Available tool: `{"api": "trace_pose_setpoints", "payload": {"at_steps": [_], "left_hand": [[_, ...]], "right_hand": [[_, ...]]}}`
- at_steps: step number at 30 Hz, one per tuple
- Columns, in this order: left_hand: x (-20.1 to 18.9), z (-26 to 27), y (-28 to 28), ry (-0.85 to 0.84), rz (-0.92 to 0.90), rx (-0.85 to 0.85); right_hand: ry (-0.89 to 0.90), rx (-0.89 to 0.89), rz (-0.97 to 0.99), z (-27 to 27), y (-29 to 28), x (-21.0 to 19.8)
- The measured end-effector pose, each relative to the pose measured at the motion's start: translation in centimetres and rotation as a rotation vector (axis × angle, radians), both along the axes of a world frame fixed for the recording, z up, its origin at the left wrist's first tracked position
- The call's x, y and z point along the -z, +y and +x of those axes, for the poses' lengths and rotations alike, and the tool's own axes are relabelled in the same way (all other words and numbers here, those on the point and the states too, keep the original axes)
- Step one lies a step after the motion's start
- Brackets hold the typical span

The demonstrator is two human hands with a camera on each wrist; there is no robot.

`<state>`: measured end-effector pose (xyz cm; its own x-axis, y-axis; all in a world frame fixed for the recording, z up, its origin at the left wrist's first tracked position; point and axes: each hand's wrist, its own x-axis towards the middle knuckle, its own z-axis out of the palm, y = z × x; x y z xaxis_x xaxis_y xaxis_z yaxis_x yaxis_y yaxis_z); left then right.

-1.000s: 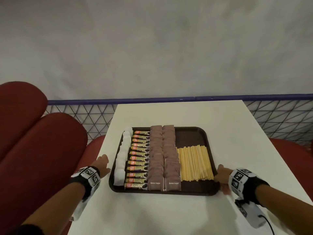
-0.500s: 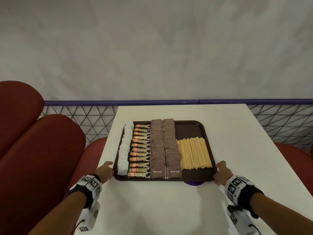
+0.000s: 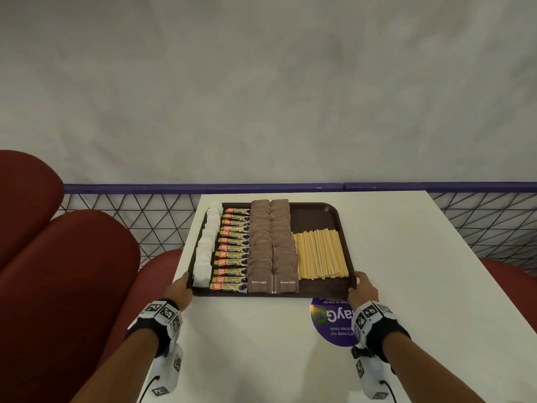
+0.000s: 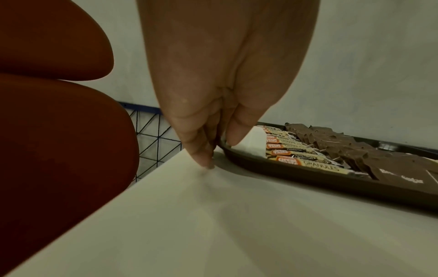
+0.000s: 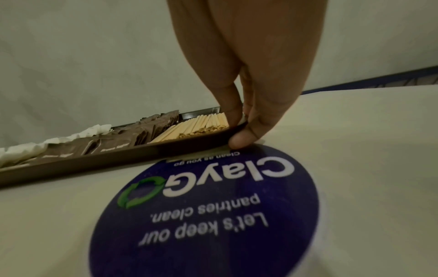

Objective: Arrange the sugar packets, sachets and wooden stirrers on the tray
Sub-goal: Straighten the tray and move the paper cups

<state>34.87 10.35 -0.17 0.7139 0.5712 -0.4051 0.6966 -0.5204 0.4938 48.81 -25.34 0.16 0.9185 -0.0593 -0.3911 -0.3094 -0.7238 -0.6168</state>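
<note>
I count one tray [image 3: 315, 212] on the bench [image 3: 406, 257], and four kinds of stock on it. From left to right: one column of white packets [image 3: 205, 254], one column of about twelve granule sachets [image 3: 232, 254], two columns of brown sugar packets [image 3: 273, 245] too overlapped to count, and one block of stirrers [image 3: 321, 254], far too many to count.

The tray's long axis runs left to right. The sachets lie with their length left to right, stacked near to far. The stirrers run near to far, side by side, their near ends close to the near rim. The brown packets overlap like shingles, the printed ones nearest me.

My left hand [image 3: 181, 289] is on the near left corner: in the left wrist view the thumb rests over the rim and the fingers [image 4: 201, 150] curl down outside it, tips at the bench. My right hand [image 3: 363, 287] pinches the near right corner, thumb inside beside the stirrers, fingers [image 5: 246, 136] curled under the rim.

The tray's left side sits close to the bench's left edge, with red seats [image 3: 72, 271] beyond. Its far rim is near the far edge and the blue rail [image 3: 203, 188]. Open bench lies to the right and near me, where a round blue sticker [image 3: 334, 322] shows just beside the near rim.
</note>
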Motion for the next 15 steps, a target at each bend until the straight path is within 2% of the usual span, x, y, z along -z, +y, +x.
{"api": "trace_pose_setpoints", "payload": {"at_steps": [4, 15], "left_hand": [[-0.23, 0.66, 0.45, 0.062, 0.016, 0.007], [0.69, 0.08, 0.86, -0.019, 0.048, 0.010]], "right_hand": [[0.016, 0.022, -0.004, 0.54, 0.72, -0.12], [0.007, -0.030, -0.033, 0.43, 0.51, 0.04]]}}
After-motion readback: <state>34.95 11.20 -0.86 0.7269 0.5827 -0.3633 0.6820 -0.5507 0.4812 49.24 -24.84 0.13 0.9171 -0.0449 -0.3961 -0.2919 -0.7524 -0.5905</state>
